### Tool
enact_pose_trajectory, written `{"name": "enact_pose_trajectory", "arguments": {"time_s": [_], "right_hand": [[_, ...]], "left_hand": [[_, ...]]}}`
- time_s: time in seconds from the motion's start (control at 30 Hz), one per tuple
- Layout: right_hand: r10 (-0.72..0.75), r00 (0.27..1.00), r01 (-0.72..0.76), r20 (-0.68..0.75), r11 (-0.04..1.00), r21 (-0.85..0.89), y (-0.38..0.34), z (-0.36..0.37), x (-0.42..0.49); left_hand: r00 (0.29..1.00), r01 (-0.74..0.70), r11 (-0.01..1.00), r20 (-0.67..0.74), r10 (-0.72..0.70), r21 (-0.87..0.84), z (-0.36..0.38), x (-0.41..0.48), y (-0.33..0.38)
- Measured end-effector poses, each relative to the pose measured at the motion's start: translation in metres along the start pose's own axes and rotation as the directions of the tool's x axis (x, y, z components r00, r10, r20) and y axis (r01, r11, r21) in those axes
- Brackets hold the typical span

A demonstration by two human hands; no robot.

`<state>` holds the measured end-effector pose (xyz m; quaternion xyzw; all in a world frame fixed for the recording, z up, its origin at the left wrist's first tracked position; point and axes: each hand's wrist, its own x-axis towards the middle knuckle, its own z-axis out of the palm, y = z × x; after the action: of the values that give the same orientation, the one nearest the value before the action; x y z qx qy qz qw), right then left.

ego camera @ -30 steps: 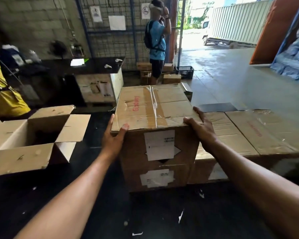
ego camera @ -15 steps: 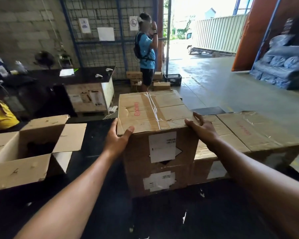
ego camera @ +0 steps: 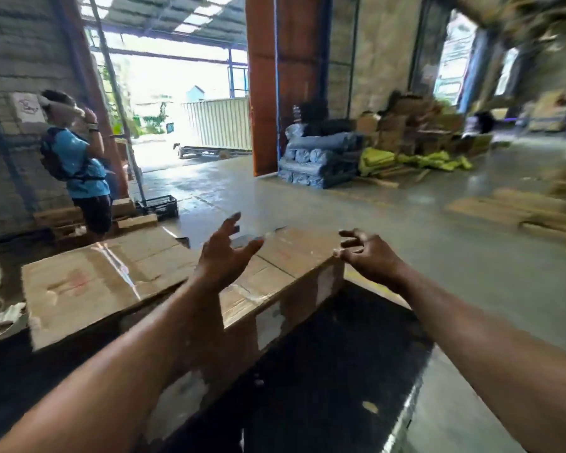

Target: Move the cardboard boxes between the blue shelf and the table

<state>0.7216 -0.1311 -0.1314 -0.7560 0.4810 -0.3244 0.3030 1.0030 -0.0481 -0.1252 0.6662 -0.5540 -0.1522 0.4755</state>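
Head view:
Left hand [ego camera: 224, 259]: fingers spread, empty, raised over the boxes.
Right hand [ego camera: 368, 255]: fingers loosely spread, empty, past the box corner.
Brown taped cardboard boxes [ego camera: 89, 282]: side by side on the black surface [ego camera: 324, 371], reaching its far edge.
Grey concrete floor [ego camera: 340, 207]: wide and bare beyond.

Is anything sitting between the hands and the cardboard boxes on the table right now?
Nothing visible does. The left hand and right hand hover open and empty over the sealed cardboard boxes on the black table, whose tops are bare.

Person in blue shirt [ego camera: 79, 165], black crate [ego camera: 159, 206], blue rolls [ego camera: 314, 160], container [ego camera: 218, 125]
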Motion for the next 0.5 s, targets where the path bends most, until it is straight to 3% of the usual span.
{"name": "enact_pose_trajectory", "arguments": {"time_s": [0.07,0.13,0.27,0.33,0.43,0.5], "right_hand": [[0.084,0.99,-0.087,-0.113,0.996,-0.028,0.029,-0.059,-0.045],[0.178,0.954,-0.196,-0.242,0.979,-0.052,0.06,-0.115,-0.101],[0.311,0.824,-0.391,-0.474,0.917,-0.077,0.105,-0.212,-0.248],[0.367,0.715,-0.495,-0.595,0.867,-0.059,0.11,-0.251,-0.344],[0.422,0.496,-0.645,-0.759,0.764,0.003,0.105,-0.293,-0.487],[0.38,0.348,-0.694,-0.857,0.719,0.037,0.09,-0.313,-0.565]], "left_hand": [[0.983,-0.054,0.994,0.169,0.069,-0.093,0.066,-0.005,0.04],[0.922,-0.1,0.975,0.349,0.166,-0.199,0.133,-0.024,0.084],[0.705,-0.129,0.932,0.63,0.326,-0.338,0.252,-0.105,0.183],[0.56,-0.146,0.901,0.716,0.416,-0.409,0.301,-0.169,0.236],[0.326,-0.181,0.834,0.768,0.551,-0.521,0.353,-0.275,0.31],[0.224,-0.198,0.779,0.747,0.626,-0.594,0.376,-0.341,0.352]]}}
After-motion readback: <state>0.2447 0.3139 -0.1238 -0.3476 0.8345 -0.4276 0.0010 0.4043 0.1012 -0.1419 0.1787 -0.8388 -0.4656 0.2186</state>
